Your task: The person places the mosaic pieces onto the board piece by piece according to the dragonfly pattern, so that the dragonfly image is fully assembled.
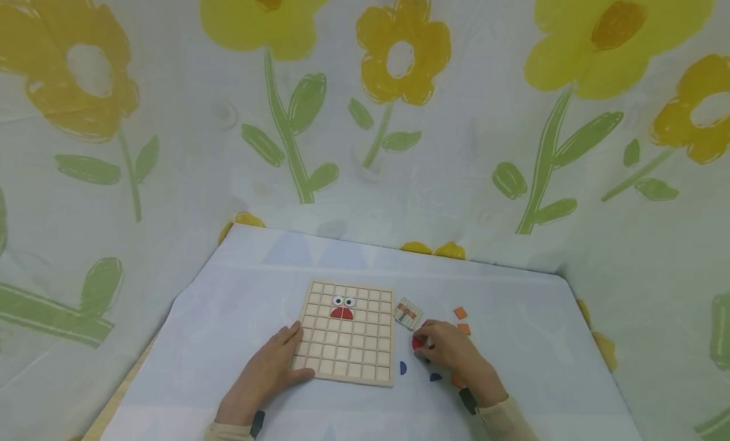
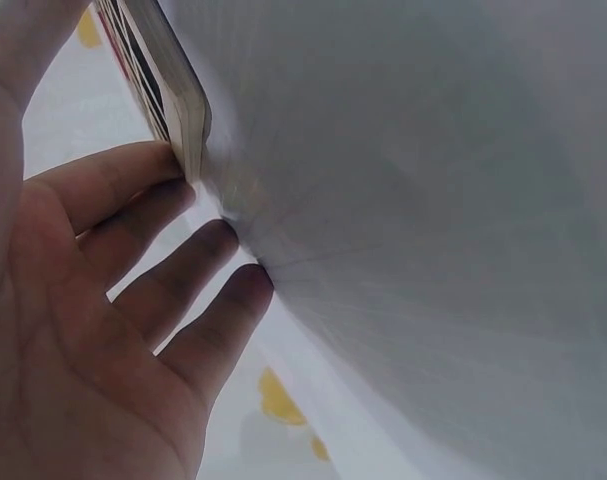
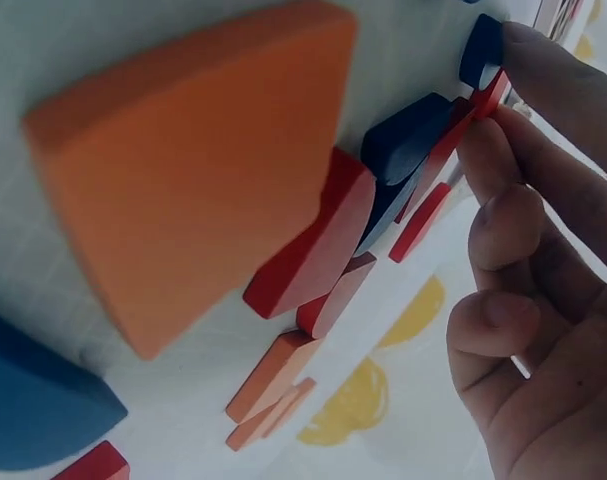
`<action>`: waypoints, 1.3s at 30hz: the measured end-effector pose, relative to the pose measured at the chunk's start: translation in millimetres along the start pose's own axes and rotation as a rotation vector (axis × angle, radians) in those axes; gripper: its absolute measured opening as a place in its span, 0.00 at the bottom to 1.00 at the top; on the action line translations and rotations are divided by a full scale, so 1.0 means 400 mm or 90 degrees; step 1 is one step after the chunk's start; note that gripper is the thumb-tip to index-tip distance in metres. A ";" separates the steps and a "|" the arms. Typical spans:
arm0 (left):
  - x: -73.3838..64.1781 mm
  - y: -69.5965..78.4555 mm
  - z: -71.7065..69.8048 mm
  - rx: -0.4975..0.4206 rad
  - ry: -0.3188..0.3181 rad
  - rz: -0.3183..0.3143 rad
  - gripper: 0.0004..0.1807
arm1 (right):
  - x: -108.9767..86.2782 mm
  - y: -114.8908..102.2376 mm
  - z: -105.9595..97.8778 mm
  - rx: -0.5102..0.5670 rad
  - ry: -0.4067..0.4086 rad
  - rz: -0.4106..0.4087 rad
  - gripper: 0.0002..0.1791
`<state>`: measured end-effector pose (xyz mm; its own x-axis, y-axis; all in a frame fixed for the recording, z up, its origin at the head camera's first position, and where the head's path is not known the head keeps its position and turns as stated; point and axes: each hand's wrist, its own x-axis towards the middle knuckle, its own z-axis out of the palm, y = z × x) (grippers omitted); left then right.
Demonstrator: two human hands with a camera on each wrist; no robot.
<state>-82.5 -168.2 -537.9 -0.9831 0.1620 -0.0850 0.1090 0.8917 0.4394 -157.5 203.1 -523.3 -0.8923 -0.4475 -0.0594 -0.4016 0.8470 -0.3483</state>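
Note:
A square wooden grid board (image 1: 348,352) lies on the table, with two round eye pieces (image 1: 344,301) and red quarter-round pieces (image 1: 341,313) in its upper cells. At the board's left edge my left hand (image 1: 272,366) rests with extended fingers, its thumb by the near corner; its fingertips (image 2: 251,285) also show in the left wrist view. To the right of the board, my right hand (image 1: 453,351) pinches a red curved piece (image 1: 417,343) between thumb and forefinger, low over the table. Its fingers partly hide the piece and others beneath.
A small pattern card (image 1: 407,313) lies just right of the board. Orange square pieces (image 1: 460,312) and blue half-round pieces (image 1: 403,367) are scattered around the right hand. More red pieces (image 3: 318,240) lie among them in the right wrist view. Flowered cloth (image 1: 399,175) hangs behind the table.

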 end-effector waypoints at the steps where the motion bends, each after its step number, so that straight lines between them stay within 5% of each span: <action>1: -0.001 -0.001 0.001 0.001 0.001 0.002 0.54 | 0.000 0.001 0.001 0.004 -0.002 -0.003 0.14; 18: -0.004 -0.006 0.005 -0.008 0.003 0.013 0.54 | 0.008 -0.002 0.004 -0.023 0.029 0.022 0.17; 27: -0.006 0.001 0.001 -0.008 -0.005 0.001 0.54 | 0.038 -0.059 -0.008 -0.047 0.124 -0.083 0.17; 39: -0.004 0.003 -0.004 -0.003 -0.003 0.012 0.54 | 0.130 -0.175 0.003 -0.038 0.057 -0.127 0.19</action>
<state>-80.9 -168.3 -535.8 -0.9802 0.1807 -0.0807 0.1268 0.8867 0.4447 -175.5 120.3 -503.3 -0.8076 -0.5828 0.0897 -0.5811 0.7608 -0.2891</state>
